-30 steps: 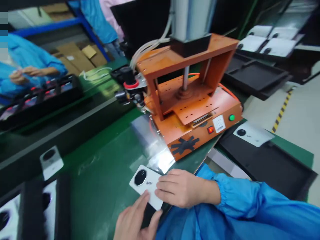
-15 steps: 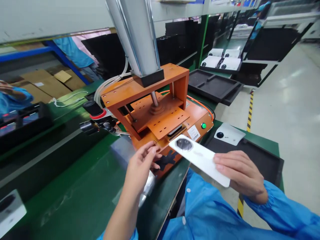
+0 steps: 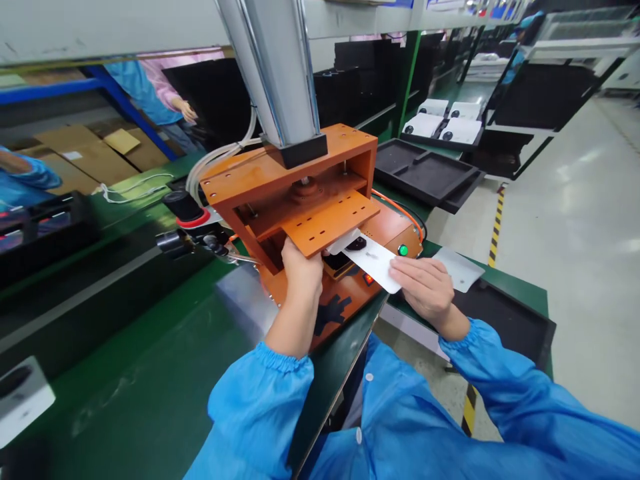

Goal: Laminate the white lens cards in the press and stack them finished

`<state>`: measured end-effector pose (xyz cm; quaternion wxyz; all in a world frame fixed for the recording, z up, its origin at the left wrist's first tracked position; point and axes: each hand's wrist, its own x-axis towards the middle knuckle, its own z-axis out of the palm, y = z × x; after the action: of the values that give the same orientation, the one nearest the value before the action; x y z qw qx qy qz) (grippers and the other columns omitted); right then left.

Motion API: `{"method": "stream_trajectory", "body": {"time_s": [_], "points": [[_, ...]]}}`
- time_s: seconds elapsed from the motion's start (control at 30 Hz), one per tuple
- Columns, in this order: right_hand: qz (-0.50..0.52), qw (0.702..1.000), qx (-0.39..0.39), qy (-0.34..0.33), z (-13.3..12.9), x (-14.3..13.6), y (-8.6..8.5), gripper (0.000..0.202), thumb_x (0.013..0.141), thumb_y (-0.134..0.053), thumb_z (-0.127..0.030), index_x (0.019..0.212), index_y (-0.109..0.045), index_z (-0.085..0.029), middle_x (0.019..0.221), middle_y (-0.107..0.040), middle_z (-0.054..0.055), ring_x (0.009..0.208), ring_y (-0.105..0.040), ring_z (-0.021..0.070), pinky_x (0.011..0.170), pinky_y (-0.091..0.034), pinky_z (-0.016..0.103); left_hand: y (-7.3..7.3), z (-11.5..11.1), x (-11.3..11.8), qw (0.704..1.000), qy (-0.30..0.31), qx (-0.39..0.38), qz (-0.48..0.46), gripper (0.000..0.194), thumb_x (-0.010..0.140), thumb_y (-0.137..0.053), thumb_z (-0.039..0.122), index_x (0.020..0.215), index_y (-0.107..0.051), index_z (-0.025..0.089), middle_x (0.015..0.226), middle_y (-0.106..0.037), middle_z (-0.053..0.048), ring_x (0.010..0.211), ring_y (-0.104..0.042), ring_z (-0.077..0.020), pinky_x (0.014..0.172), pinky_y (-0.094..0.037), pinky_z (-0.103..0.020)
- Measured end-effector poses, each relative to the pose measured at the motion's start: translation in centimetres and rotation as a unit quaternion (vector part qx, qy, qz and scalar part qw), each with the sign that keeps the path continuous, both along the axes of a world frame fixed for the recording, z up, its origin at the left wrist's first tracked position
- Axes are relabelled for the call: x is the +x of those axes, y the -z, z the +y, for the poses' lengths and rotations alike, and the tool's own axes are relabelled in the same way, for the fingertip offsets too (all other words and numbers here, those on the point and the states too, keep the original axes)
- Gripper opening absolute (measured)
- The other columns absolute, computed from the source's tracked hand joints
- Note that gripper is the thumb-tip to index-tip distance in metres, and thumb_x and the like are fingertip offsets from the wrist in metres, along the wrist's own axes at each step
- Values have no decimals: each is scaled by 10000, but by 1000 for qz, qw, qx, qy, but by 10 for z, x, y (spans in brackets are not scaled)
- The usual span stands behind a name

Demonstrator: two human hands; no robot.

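My right hand (image 3: pixel 424 287) grips the near end of a white phone back cover (image 3: pixel 379 261) with a dark round camera ring at its far end. That ring end lies at the front edge of the orange press plate (image 3: pixel 333 223). Under the plate, beside the ring, a second whitish piece (image 3: pixel 344 242) shows in part; I cannot make out its kind. My left hand (image 3: pixel 303 267) reaches beneath the plate's left front corner, its fingers hidden there. Below the plate, a dark fixture (image 3: pixel 340 265) sits on the base of the orange press (image 3: pixel 295 175).
Right of the press, another white cover (image 3: pixel 459 268) rests at a black tray (image 3: pixel 505 317). Stacked black trays (image 3: pixel 425 172) and a tray of white covers (image 3: pixel 463 130) stand behind. A black-and-red device (image 3: pixel 185 217) stands left. A green button (image 3: pixel 403 250) is on the press.
The press plate has risen. My left hand has moved forward under it, and my right hand has brought the phone back cover left and forward to the plate's edge.
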<state>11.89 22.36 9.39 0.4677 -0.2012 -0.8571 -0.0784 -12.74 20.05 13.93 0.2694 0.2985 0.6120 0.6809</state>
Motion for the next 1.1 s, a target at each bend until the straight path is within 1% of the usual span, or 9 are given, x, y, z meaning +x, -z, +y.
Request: {"method": "stream_trajectory", "body": {"time_s": [0.13,0.23,0.3,0.43,0.53,0.67,0.77,0.93,1.1], "points": [[0,999,-45,1,24,-25,2,257,1000,-554,-230,1114,-770,-312,1150,-782,43,1101,-736,209,894,-526,390,-9,-20,21,999,-14,-3,-29,505,770,-682,273,1241,-529,174,804,-658,1,623,-602,-112,556,-443,-203],[-20,997,-70,-11,39,-43,3,273,1024,-513,-296,1100,-774,-290,1152,-779,66,1124,-721,226,922,-507,417,0,-79,46,998,49,-20,-40,440,838,-625,295,1263,-568,197,786,-661,8,605,-595,-116,539,-445,-206],[-46,995,-79,-41,48,-56,1,306,1041,-471,-322,1123,-764,-288,1180,-770,66,1149,-703,224,937,-495,423,15,-131,57,997,57,-47,-15,248,911,-559,366,1043,-687,201,872,-698,-29,658,-621,-132,541,-472,-223],[-120,982,-95,-112,64,-81,-11,368,1071,-382,-315,1206,-723,-289,1269,-734,49,1216,-652,207,979,-459,425,47,-220,49,967,-117,-115,193,253,898,-523,322,983,-747,237,861,-700,-42,679,-649,-189,535,-522,-307],[-174,973,-84,-129,69,-93,-21,395,1077,-351,-298,1218,-719,-268,1251,-739,55,1187,-652,217,964,-447,432,61,-251,31,926,-233,-94,281,309,808,-603,265,1080,-751,266,916,-689,-56,864,-675,-262,693,-593,-401],[-225,963,-101,-105,65,-96,-34,358,1056,-407,-258,1195,-736,-252,1198,-757,69,1129,-676,242,956,-453,442,70,-256,13,916,-305,-69,251,357,849,-567,273,1165,-732,263,996,-692,-56,928,-661,-274,769,-587,-446],[-249,949,-142,-130,65,-94,-46,298,1037,-481,-268,1160,-752,-244,1187,-762,56,1121,-688,239,981,-461,429,72,-248,2,903,-313,-144,257,388,916,-527,305,1252,-716,266,1122,-701,-79,1111,-632,-317,924,-543,-511],[-270,931,-178,-170,56,-89,-57,389,945,-668,-473,1208,-728,-193,1278,-720,111,1200,-653,282,1086,-411,479,82,-222,-16,797,-283,-156,510,640,867,-670,361,1467,-558,166,1391,-589,-232,1333,-495,-437,1070,-425,-597],[-81,984,-145,-63,20,-63,-15,412,935,-669,-454,1265,-669,-207,1460,-578,153,1305,-571,315,1119,-363,521,88,-184,-3,768,-246,-188,560,1118,727,-803,597,1599,-307,103,1470,-461,-339,1380,-398,-548,1052,-367,-701]]}}
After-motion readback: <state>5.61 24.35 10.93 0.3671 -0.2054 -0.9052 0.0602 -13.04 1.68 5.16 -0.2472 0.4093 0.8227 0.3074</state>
